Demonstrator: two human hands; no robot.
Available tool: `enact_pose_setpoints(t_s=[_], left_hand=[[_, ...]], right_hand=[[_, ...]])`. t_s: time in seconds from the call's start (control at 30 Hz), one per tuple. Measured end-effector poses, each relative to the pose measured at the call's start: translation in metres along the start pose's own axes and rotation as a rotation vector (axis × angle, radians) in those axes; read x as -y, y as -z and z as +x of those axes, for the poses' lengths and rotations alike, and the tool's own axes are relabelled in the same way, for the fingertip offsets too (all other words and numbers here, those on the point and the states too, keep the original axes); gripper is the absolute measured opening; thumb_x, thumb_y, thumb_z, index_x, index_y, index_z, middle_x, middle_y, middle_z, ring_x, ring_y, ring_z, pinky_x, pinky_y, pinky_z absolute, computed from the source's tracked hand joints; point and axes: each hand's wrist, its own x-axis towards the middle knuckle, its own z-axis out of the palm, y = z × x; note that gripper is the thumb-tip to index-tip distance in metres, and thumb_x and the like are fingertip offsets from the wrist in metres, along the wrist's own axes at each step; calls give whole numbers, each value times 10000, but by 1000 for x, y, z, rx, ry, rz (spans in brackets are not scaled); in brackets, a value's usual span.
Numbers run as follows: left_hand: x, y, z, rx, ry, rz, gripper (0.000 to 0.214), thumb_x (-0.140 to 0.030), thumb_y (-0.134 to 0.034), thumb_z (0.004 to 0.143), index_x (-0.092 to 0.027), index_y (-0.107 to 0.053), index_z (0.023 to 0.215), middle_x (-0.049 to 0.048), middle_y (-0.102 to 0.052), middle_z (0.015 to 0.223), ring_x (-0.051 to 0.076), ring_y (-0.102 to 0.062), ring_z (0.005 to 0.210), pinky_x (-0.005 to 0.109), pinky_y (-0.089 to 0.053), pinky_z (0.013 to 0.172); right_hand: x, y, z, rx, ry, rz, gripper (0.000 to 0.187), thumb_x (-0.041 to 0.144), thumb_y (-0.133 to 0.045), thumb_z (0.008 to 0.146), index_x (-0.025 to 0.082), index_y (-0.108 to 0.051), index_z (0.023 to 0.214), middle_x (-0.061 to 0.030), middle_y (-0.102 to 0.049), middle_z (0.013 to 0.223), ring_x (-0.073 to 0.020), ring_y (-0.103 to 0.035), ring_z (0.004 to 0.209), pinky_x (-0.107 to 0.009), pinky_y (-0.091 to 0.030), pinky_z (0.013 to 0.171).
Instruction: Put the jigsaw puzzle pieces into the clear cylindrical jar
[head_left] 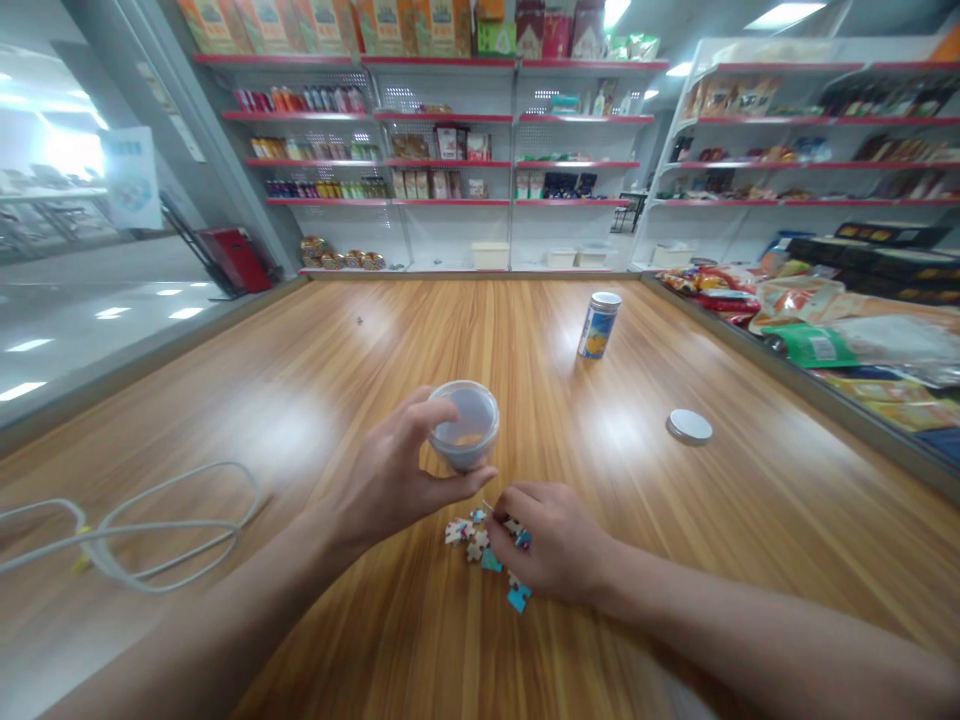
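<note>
At the far left, a loop of grey cable [135, 530] lay on the wooden table [315, 340], well apart from the work.

The left hand [397, 480] held a small clear plastic tub [465, 425] just above the table surface, thumb and fingers wrapped round its wall and clamped on it, mouth facing up and slightly tilted. Something orange showed faintly inside.

Just right of and nearer than the tub, a small heap of coloured cardboard jigsaw pieces [476, 540] lay on the table. The right hand [551, 550] rested on the heap, fingers curled together over several pieces; whether a piece was actually pinched could not be told, as the fingertips were hidden.

Judged step: gathering pieces for transfer into the tub. The next move would call for a secure pinch on a few pieces and a short lift to the tub mouth, held steady.

Farther right, a round white lid [690, 426] lay flat, and beyond it stood a blue and yellow can [598, 325]. Packaged goods [825, 330] lined the right edge.
</note>
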Motion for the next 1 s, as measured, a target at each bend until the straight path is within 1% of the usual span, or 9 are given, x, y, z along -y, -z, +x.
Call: enact_pose_setpoints(t_s=[0.23, 0.4, 0.47, 0.53, 0.6, 0.67, 0.77, 0.87, 1.0], left_hand=[[-11, 16, 1, 48, -212, -51, 480, -296, -846, 717, -222, -445, 971, 106, -666, 1064, 195, -685, 898, 261, -581, 664], [-4, 16, -1, 69, -285, -37, 478, -225, -825, 732, -195, -434, 1005, 164, -640, 1135, 221, -675, 941, 293, -588, 693], [-1, 15, -1, 98, -271, -10, 454, -193, -800, 748, -189, -431, 1011, 161, -634, 1114, 229, -661, 930, 324, -582, 700], [-1, 14, -1, 130, -229, 12, 415, -171, -768, 764, -191, -431, 1006, 131, -635, 1065, 221, -647, 895, 330, -570, 691], [-2, 13, -1, 143, -192, 22, 394, -160, -741, 774, -196, -434, 1018, 106, -632, 1026, 212, -636, 864, 325, -558, 679], [-4, 11, -2, 145, -182, -6, 441, -158, -731, 775, -202, -431, 1096, 103, -630, 1033, 216, -638, 870, 334, -559, 690], [-6, 7, -5, 118, -154, -117, 646, -156, -730, 765, -230, -341, 1275, 99, -624, 1064, 218, -652, 883, 346, -567, 710], [-8, 1, -11, 56, -106, -142, 795, -174, -740, 756, -240, -251, 1379, 88, -620, 1054, 217, -667, 870, 351, -579, 712], [-4, -8, -21, 31, -46, -133, 926, -227, -781, 735, -213, -203, 1458, 168, -609, 1195, 268, -692, 962, 410, -597, 767]], right_hand=[[-4, 25, 13, -294, -198, 225, 246, 253, -581, 900, 163, -544, 674, 36, -502, 556, -76, -453, 496, -212, -344, 494], [11, 72, 45, -473, -282, 335, 287, 295, -598, 907, 170, -516, 662, 60, -432, 517, -60, -369, 446, -196, -293, 421], [25, 96, 65, -360, -254, 349, 277, 296, -603, 891, 168, -535, 655, 54, -459, 518, -60, -393, 446, -195, -300, 416], [40, 117, 87, -115, -216, 265, 245, 246, -625, 843, 160, -568, 621, 45, -490, 520, -62, -431, 473, -196, -318, 441], [53, 130, 104, 98, -192, 111, 226, 214, -634, 805, 156, -597, 590, 37, -505, 515, -65, -446, 494, -205, -311, 455], [62, 135, 114, 224, -185, -22, 247, 251, -634, 804, 158, -614, 576, 30, -500, 498, -69, -428, 484, -224, -275, 440], [67, 132, 117, 317, -163, -112, 294, 318, -619, 824, 163, -614, 573, 27, -473, 472, -73, -396, 469, -244, -237, 427], [69, 129, 114, 304, -128, -138, 233, 269, -608, 822, 169, -633, 613, 25, -499, 496, -75, -425, 493, -242, -246, 442], [73, 132, 113, 396, -111, -128, 227, 229, -623, 814, 160, -611, 598, 33, -479, 488, -65, -407, 471, -243, -236, 438]])
